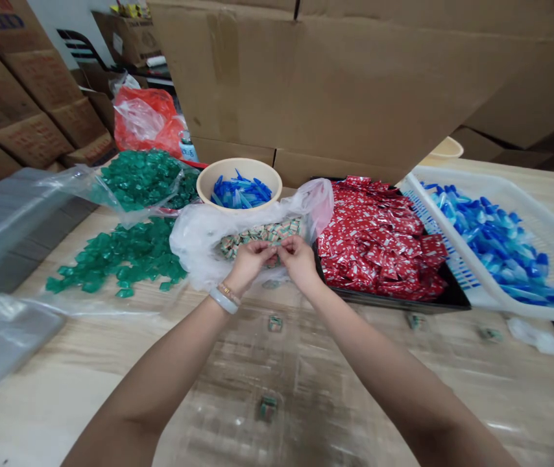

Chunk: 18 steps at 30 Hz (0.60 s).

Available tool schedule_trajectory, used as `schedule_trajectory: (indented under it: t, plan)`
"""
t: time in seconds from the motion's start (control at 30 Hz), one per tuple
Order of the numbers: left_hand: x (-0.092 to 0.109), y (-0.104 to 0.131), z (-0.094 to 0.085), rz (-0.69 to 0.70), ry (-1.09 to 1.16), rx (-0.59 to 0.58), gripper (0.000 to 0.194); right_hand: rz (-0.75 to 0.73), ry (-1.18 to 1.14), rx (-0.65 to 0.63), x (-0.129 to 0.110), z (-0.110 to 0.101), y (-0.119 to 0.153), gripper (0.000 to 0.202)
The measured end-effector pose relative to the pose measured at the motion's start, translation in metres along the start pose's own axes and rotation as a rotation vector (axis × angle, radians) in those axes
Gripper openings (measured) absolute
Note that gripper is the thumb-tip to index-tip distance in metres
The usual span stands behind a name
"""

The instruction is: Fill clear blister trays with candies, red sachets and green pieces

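My left hand (pixel 253 261) and my right hand (pixel 297 258) meet fingertip to fingertip over a white plastic bag (pixel 194 237). Both are pinched closed, and whatever sits between the fingers is too small and covered to name. Inside the bag, right behind my fingers, lies a heap of small green-and-beige packets (pixel 262 235). A single packet (pixel 275 323) rests on the table below my hands, and another packet (pixel 268 407) lies closer to me. Red printed sachets (pixel 374 233) fill a black tray (pixel 403 302) beside my right hand.
Green translucent pieces (pixel 116 256) spread at left, with more in a clear bag. A cream bowl (pixel 239 162) holds blue pointed pieces. At right stands a white basket (pixel 495 288) of blue pieces (pixel 491 230). A large cardboard box (pixel 335 84) walls off the back.
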<state>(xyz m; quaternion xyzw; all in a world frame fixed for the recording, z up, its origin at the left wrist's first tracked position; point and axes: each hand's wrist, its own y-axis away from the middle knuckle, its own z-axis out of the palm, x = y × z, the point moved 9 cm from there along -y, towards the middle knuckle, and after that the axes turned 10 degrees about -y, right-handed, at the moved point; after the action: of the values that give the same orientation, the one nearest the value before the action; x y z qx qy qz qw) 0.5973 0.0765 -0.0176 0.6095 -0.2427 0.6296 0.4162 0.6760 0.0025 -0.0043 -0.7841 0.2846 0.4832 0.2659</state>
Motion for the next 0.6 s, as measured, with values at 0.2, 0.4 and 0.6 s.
schedule_trajectory:
  t: [0.2,0.4,0.6]
  plan:
    - [-0.002,0.005,-0.038,0.004,0.008,0.182,0.013,-0.031,0.357,-0.007,-0.021,-0.003,-0.024,0.027]
    - [-0.001,-0.001,-0.06,0.019,0.033,0.255,0.009,-0.228,0.852,-0.307,-0.028,0.042,-0.043,0.035]
    - [-0.007,-0.011,-0.061,0.028,0.031,0.281,0.017,-0.187,0.54,-0.191,-0.037,0.02,-0.041,0.014]
